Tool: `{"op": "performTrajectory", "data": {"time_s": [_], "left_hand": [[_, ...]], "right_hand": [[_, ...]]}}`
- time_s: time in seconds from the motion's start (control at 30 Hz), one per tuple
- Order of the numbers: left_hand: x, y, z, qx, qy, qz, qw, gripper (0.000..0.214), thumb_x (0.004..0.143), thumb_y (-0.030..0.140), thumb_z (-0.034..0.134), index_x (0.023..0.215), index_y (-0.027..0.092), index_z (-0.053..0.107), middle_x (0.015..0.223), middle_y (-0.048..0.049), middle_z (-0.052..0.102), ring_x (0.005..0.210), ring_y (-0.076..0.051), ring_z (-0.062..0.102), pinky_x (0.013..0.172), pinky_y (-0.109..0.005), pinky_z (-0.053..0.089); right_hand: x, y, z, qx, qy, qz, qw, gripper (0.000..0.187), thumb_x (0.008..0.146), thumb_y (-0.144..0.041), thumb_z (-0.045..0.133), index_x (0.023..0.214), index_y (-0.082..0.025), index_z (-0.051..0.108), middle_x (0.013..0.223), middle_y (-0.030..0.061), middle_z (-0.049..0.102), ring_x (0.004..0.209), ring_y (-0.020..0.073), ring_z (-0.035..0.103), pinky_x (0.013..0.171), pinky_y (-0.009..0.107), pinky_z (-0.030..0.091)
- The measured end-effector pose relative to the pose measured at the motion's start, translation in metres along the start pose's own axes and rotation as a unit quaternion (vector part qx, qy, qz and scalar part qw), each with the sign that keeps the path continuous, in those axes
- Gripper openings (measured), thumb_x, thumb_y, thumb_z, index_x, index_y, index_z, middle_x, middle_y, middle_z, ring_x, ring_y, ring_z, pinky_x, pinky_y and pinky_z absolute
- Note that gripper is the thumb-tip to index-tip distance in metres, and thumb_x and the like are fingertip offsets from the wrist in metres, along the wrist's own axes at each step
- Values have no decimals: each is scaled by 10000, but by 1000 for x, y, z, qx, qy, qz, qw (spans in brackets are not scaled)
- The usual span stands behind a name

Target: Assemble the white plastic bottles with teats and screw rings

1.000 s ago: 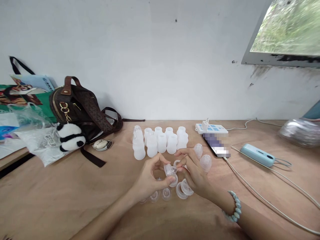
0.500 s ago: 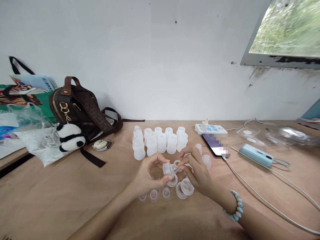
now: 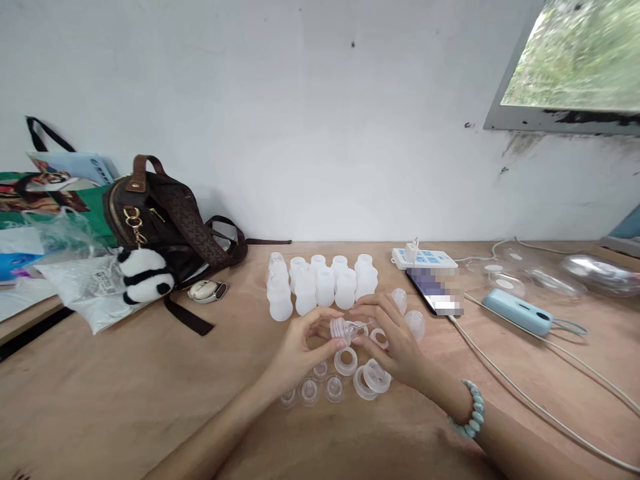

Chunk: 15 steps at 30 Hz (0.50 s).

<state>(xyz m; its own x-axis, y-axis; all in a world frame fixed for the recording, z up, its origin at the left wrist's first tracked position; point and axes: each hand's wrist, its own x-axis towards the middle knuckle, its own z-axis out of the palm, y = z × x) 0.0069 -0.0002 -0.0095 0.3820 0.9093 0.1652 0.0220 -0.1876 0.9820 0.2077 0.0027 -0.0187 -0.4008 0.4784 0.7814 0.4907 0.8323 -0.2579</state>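
My left hand (image 3: 300,350) is closed around a clear ribbed screw ring with a soft baby bottle nipple (image 3: 345,330) in it, the nipple pointing right. At the nipple's tip, my right hand (image 3: 395,337) has thumb and fingers apart, with the tip between them; whether they touch is unclear. Below the hands lie several clear nipples (image 3: 334,388). Loose translucent rings (image 3: 346,361) lie on the table under the right hand, some overlapping. Behind stand several white frosted bottles (image 3: 325,287) in rows. Two clear domed caps (image 3: 415,325) sit right of my right hand.
A brown backpack (image 3: 165,220) with a panda charm (image 3: 146,275) stands at left beside plastic bags. At right are a power strip (image 3: 425,258), a phone (image 3: 431,291), a blue power bank (image 3: 517,311), cables and clear plastic packaging (image 3: 600,273).
My right thumb and fingers have spread from their pinch on the nipple's tip. The left hand still holds the ring and nipple. The view has shifted slightly.
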Motion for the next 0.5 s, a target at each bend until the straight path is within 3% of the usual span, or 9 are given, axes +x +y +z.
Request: {"op": "performTrajectory", "data": {"time_s": [0.13, 0.37, 0.5], "left_hand": [[0, -2, 1, -23, -9, 3, 1000, 418, 748, 360, 755, 1087, 208, 563, 1073, -31, 670, 866, -102, 611, 763, -205, 504], [-2, -2, 0, -25, -44, -19, 999, 417, 775, 361, 730, 1063, 228, 459, 1060, -18, 684, 749, -69, 591, 703, -193, 472], [-1, -6, -2, 1, -15, -28, 1000, 488, 776, 423, 713, 1148, 251, 448, 1097, -26, 674, 897, -120, 622, 749, -213, 473]], "right_hand": [[1, -2, 2, -5, -52, -25, 998, 455, 907, -378, 622, 1299, -185, 497, 1142, 107, 572, 1034, 238, 519, 875, 402, 460], [0, -2, 6, 2, -68, -35, 997, 338, 925, -331, 602, 1227, -191, 545, 1111, 96, 599, 991, 217, 545, 847, 386, 467], [2, 3, 2, 32, -76, -9, 997, 345, 885, -334, 662, 1181, -198, 549, 1117, 86, 597, 1004, 208, 547, 854, 365, 461]]}}
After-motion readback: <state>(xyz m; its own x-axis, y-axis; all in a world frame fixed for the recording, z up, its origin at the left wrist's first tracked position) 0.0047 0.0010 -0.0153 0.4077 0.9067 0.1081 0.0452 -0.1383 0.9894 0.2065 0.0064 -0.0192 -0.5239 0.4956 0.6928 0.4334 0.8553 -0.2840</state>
